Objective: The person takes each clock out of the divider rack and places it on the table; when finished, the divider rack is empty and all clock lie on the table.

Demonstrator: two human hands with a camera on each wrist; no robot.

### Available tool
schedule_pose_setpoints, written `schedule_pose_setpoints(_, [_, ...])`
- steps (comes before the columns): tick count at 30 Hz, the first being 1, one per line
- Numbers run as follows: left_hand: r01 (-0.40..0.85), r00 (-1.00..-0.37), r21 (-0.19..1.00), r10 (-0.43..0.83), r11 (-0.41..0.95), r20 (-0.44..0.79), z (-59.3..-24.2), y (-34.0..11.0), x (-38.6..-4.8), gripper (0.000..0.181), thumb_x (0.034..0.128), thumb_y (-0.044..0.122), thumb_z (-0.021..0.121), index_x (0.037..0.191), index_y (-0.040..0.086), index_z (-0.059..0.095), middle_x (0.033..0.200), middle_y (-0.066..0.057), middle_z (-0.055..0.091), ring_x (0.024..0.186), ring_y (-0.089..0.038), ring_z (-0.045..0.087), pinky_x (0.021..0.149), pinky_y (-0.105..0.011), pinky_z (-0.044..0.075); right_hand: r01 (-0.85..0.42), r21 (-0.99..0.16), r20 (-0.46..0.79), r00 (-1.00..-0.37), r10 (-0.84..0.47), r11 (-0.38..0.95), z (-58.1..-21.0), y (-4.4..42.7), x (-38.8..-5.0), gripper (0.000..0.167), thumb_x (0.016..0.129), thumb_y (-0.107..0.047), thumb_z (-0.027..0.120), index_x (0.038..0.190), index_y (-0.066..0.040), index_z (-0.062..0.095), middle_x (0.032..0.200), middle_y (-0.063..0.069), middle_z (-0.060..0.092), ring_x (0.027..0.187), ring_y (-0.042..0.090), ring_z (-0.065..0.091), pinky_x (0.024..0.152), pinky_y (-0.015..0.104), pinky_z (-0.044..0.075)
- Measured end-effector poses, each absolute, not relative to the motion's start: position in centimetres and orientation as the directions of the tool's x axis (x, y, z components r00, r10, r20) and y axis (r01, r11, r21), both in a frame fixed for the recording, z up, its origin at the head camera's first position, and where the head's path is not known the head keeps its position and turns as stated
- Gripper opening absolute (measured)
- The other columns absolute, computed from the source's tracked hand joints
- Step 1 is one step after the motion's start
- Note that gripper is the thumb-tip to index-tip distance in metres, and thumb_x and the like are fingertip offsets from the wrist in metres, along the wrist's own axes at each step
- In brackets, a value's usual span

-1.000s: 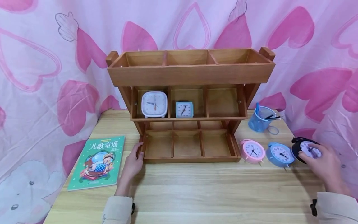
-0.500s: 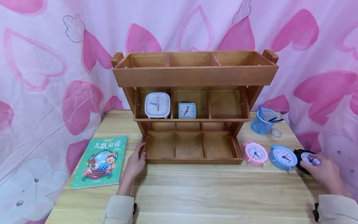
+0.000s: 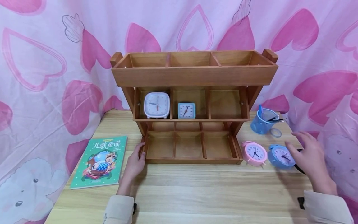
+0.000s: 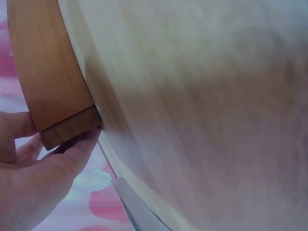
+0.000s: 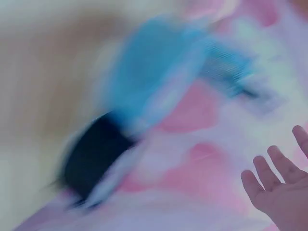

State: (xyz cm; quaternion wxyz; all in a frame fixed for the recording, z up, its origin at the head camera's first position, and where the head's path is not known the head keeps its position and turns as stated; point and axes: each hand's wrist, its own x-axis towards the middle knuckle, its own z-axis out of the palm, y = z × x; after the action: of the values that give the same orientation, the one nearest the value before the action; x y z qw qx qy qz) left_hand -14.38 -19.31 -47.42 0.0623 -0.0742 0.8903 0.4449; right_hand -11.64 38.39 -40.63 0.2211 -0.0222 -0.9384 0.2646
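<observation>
My left hand (image 3: 135, 163) grips the lower left corner of a brown wooden shelf (image 3: 193, 76); in the left wrist view the thumb and fingers (image 4: 82, 149) lie on either side of the board's end. My right hand (image 3: 310, 157), holding nothing, hovers over a black alarm clock (image 5: 96, 156), which it mostly hides in the head view. Its fingers are spread in the right wrist view. Left of it stand a blue alarm clock (image 3: 282, 156) and a pink alarm clock (image 3: 254, 153). A white clock (image 3: 157, 105) and a small turquoise clock (image 3: 186, 110) sit in the middle tier's left and centre compartments.
A green children's book (image 3: 99, 163) lies left of the shelf. Behind the clocks stands a blue mesh pen cup (image 3: 261, 124) with pens, a roll of tape (image 3: 276, 133) beside it. A pink heart-patterned curtain (image 3: 92, 46) hangs around the wooden table (image 3: 195, 193).
My right hand has let go of the black clock, lifted and shifted left toward the blue one. The black clock was set down beside it. The left hand keeps its grip on the shelf.
</observation>
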Motion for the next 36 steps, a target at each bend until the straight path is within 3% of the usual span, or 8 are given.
schedule_pose_setpoints(2, [-0.187,-0.981,0.784,-0.074,0.592,-0.178,-47.4,-19.4,-14.4,0.046,0.1059,0.014,0.039,0.152,0.017,0.033,0.157,-0.023,0.032,0.139,-0.041,0.038,0.111,-0.06,0.034,-0.173,-0.518,0.48,-0.869,0.117,0.837,-38.9,35.2,-12.1,0.041,0.091,-0.013,0.067,0.127,0.006,0.059,0.136,0.032,0.051,0.129,0.052,0.041,0.112,0.066,0.026])
schedule_pose_setpoints(5, [-0.182,-0.982,0.787,-0.07,0.589,-0.174,-47.4,-19.4,-14.4,0.046,0.1058,0.014,0.039,0.152,0.017,0.034,0.157,-0.023,0.032,0.139,-0.041,0.039,0.111,-0.06,0.033,-0.333,-0.519,0.57,-0.821,0.029,0.787,-36.6,30.4,-13.0,0.039,0.088,-0.008,0.071,0.125,0.002,0.063,0.136,0.024,0.056,0.129,0.045,0.046,0.117,0.04,0.031])
schedule_pose_setpoints(9, [-0.181,-0.982,0.789,-0.072,0.587,-0.173,-47.4,-19.5,-14.5,0.046,0.1059,0.014,0.039,0.152,0.018,0.033,0.157,-0.023,0.031,0.14,-0.041,0.037,0.112,-0.06,0.033,-0.49,-0.493,0.616,-0.78,-0.109,0.719,-34.2,24.5,-14.5,0.04,0.087,-0.007,0.073,0.125,-0.003,0.065,0.134,0.016,0.06,0.126,0.036,0.052,0.107,0.018,0.035])
schedule_pose_setpoints(15, [-0.182,-0.982,0.787,-0.07,0.589,-0.174,-47.5,-19.5,-14.6,0.046,0.1059,0.015,0.039,0.152,0.017,0.034,0.158,-0.022,0.031,0.142,-0.041,0.034,0.113,-0.06,0.031,-0.616,-0.453,0.611,-0.741,-0.278,0.645,-32.7,17.2,-17.9,0.037,0.09,-0.014,0.072,0.125,-0.005,0.065,0.132,0.012,0.062,0.125,0.03,0.055,0.102,0.05,0.047])
schedule_pose_setpoints(19, [-0.192,-0.98,0.79,-0.072,0.583,-0.185,-47.5,-19.5,-14.6,0.046,0.1059,0.016,0.04,0.152,0.018,0.034,0.158,-0.021,0.03,0.143,-0.04,0.033,0.113,-0.059,0.031,-0.651,-0.424,0.598,-0.724,-0.345,0.63,-32.5,14.1,-20.6,0.035,0.091,-0.016,0.069,0.123,-0.002,0.065,0.134,0.015,0.061,0.135,0.038,0.045,0.116,0.053,0.029])
schedule_pose_setpoints(25, [-0.202,-0.978,0.792,-0.078,0.577,-0.192,-47.6,-19.4,-14.4,0.047,0.1059,0.015,0.04,0.152,0.017,0.033,0.159,-0.021,0.029,0.143,-0.04,0.034,0.113,-0.059,0.031,-0.542,-0.415,0.461,-0.818,-0.345,0.73,-32.6,12.1,-22.5,0.038,0.095,-0.028,0.062,0.13,-0.011,0.064,0.15,0.006,0.049,0.151,0.039,0.004,0.116,0.066,0.003])
schedule_pose_setpoints(30, [-0.19,-0.981,0.795,-0.077,0.576,-0.178,-47.6,-19.4,-14.4,0.047,0.1058,0.014,0.04,0.152,0.017,0.034,0.158,-0.021,0.03,0.142,-0.04,0.034,0.112,-0.058,0.032,-0.452,-0.341,0.368,-0.871,-0.326,0.824,-33.0,11.4,-23.0,0.044,0.096,-0.038,0.058,0.133,-0.015,0.062,0.152,0.004,0.047,0.15,0.033,-0.016,0.115,0.066,0.001])
schedule_pose_setpoints(36, [-0.185,-0.982,0.796,-0.07,0.576,-0.177,-47.5,-19.3,-14.4,0.046,0.1062,0.015,0.039,0.152,0.018,0.033,0.159,-0.021,0.03,0.142,-0.04,0.035,0.112,-0.059,0.033,-0.419,-0.355,0.367,-0.885,-0.287,0.836,-33.2,11.3,-23.0,0.043,0.094,-0.04,0.061,0.131,-0.018,0.064,0.135,0.01,0.063,0.151,0.029,-0.016,0.115,0.064,0.003])
